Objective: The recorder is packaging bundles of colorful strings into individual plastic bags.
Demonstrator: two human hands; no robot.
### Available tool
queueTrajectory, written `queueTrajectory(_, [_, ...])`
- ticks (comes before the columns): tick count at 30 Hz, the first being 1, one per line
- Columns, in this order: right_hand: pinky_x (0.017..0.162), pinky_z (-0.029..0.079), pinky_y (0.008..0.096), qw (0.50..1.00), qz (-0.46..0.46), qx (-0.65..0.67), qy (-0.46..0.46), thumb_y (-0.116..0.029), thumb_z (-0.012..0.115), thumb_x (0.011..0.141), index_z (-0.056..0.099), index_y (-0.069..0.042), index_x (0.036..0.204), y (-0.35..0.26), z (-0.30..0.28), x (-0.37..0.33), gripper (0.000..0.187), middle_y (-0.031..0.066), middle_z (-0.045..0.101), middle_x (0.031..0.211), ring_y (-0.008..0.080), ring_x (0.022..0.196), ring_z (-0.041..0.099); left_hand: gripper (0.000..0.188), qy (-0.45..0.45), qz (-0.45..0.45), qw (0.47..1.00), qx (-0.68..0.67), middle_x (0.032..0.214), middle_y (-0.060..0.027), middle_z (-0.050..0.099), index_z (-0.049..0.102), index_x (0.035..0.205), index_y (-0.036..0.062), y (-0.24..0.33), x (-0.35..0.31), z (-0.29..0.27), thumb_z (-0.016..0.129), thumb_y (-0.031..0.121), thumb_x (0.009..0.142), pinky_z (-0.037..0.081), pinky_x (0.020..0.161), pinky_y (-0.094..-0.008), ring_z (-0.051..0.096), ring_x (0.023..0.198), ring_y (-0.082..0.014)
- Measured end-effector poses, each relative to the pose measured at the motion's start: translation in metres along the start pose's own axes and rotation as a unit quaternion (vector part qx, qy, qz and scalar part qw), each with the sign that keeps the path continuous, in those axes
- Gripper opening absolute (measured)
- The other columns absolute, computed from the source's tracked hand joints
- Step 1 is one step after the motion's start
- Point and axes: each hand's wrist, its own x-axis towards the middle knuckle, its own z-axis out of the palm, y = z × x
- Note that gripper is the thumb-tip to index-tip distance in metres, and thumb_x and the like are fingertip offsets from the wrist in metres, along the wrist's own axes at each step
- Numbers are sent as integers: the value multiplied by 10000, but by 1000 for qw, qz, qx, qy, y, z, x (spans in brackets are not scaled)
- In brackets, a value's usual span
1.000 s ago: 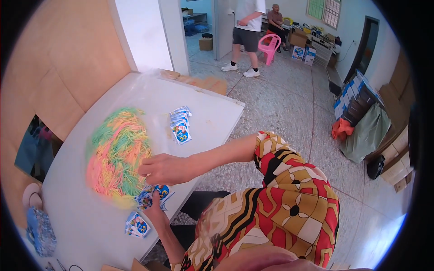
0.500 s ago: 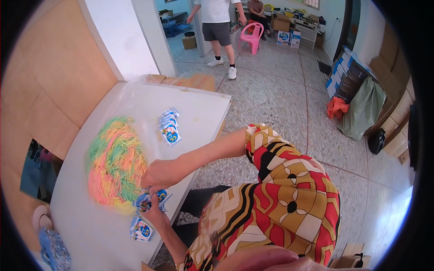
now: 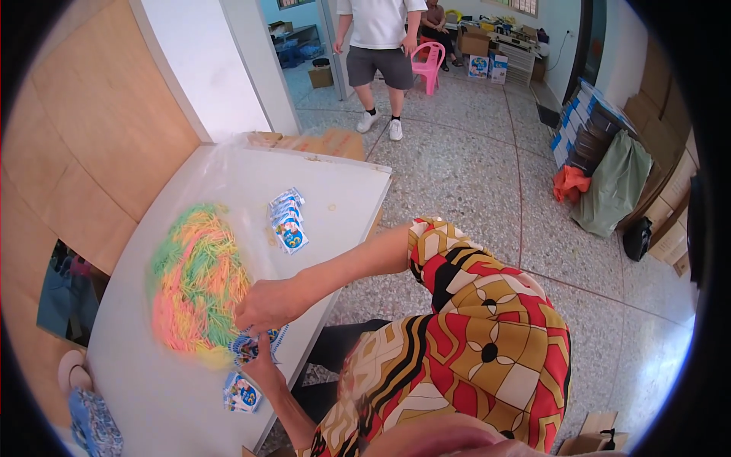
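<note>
Small blue-and-white packets (image 3: 245, 349) are fanned out in my left hand (image 3: 264, 371), whose thumb lies across them near the table's front edge. My right hand (image 3: 268, 303) is closed just above, its fingertips at the upper edge of the packets. What those fingertips pinch, if anything, is hidden. Beside my right hand lies a big heap of thin pink, yellow and green sticks (image 3: 202, 278) on clear plastic film. A row of overlapping packets (image 3: 288, 221) rests farther up the table, and a smaller pile of packets (image 3: 241, 393) sits below my left hand.
The white table (image 3: 164, 404) meets a wooden panel (image 3: 84, 114) on the left. Beyond its far end are flattened cardboard (image 3: 335, 143) and a standing person (image 3: 381, 53). A pink chair (image 3: 429, 67) stands behind. Cartons and a green sack (image 3: 615, 186) line the right wall.
My right hand has shifted slightly left and down by the packets. My left hand keeps hold of its fan of packets. The standing person has come closer and turned.
</note>
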Motion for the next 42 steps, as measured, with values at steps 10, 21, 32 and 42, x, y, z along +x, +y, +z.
queueTrajectory(10, [620, 498, 405, 1000, -9, -13, 6, -215, 581, 812, 551, -88, 840, 2, 5, -1, 133, 87, 582, 810, 295, 772, 607, 317, 37, -35, 998, -23, 1006, -51, 604, 589, 1045, 4, -15, 4, 3, 728, 60, 765, 462, 791, -282, 564, 902, -131])
queueTrajectory(21, [616, 468, 261, 976, 58, 204, -48, -87, 635, 830, 618, -32, 920, -17, 15, 11, 107, 45, 625, 837, 142, 697, 591, 188, 116, -53, 991, -47, 779, -6, 607, 612, 861, 20, -2, -45, -27, 754, 23, 738, 461, 631, -222, 560, 686, -73])
queueTrajectory(32, [611, 440, 217, 977, 173, 110, 63, -176, 600, 883, 654, -46, 1005, 128, 12, 66, 187, 1, 624, 822, 47, 665, 511, 293, 188, -37, 978, -88, 967, -86, 659, 624, 995, -22, 43, -39, -70, 735, -39, 724, 517, 773, -279, 640, 836, -147])
queueTrajectory(42, [799, 459, 435, 991, 63, -57, -99, -110, 594, 761, 637, 0, 954, 168, 55, 135, 226, 190, 624, 972, 358, 936, 578, 298, 187, -75, 974, -102, 964, -100, 663, 625, 1010, -26, 43, -19, -79, 738, -25, 735, 524, 795, -295, 643, 853, -153])
